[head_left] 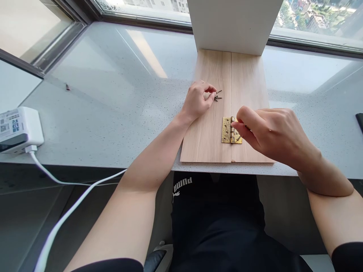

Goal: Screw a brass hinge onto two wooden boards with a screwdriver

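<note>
A brass hinge [226,130] lies flat across the seam between two light wooden boards [210,139]. My right hand [272,132] is closed just over the hinge's right leaf and hides part of it. Something small and dark shows between its fingers, too covered to make out. My left hand [198,99] rests on the left board, thumb and forefinger pinched at a little bunch of screws [217,98]. The screw tips poke out to the right of those fingertips.
The boards lie on a speckled pale countertop [113,98], against a white pillar [229,26] between windows. At the left stands a white charger [25,128] with a white cable [70,209] running below the counter edge. A dark object [359,121] sits far right.
</note>
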A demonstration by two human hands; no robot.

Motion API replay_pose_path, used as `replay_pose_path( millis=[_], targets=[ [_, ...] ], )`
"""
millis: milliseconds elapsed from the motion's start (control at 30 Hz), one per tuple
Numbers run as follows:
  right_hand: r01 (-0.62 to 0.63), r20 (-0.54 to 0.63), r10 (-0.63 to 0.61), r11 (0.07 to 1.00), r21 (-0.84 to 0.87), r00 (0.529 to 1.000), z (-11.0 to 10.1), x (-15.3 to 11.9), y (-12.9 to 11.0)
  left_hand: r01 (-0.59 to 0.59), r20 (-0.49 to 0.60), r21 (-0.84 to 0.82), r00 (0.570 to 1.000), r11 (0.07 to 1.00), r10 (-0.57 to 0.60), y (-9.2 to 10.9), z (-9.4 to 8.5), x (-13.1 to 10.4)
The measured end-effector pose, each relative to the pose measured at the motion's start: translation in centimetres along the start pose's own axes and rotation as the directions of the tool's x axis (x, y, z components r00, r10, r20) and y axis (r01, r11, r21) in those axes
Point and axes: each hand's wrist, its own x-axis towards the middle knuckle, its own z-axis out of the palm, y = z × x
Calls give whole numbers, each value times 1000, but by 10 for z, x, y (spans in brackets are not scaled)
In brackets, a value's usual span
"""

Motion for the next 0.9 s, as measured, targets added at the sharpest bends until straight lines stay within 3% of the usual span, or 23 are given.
replay_pose_path(
  millis=[100, 267, 533, 733, 900],
  targets=[
    [78, 30, -80, 994, 78, 996, -7, -1, 3, -9, 1, 17, 1000, 1000, 9, 1, -1, 0],
    [84, 92, -102, 979, 187, 990, -10, -1, 9, 2, -9, 7, 1000, 1000, -2, 2, 1, 1],
    [-54, 27, 55, 998, -19, 998, -5, 0, 4, -9, 8, 31, 1000, 999, 9, -1, 1, 0],
    [117, 57, -118, 993, 29, 991, -18, -1, 5, 2, 17, 17, 1000, 1000, -3, 0, 1, 1],
    [114, 50, -119, 990, 88, 992, -11, 0, 8, 13, 18, 3, 1000, 1000, -13, 1, 1, 1]
  ],
)
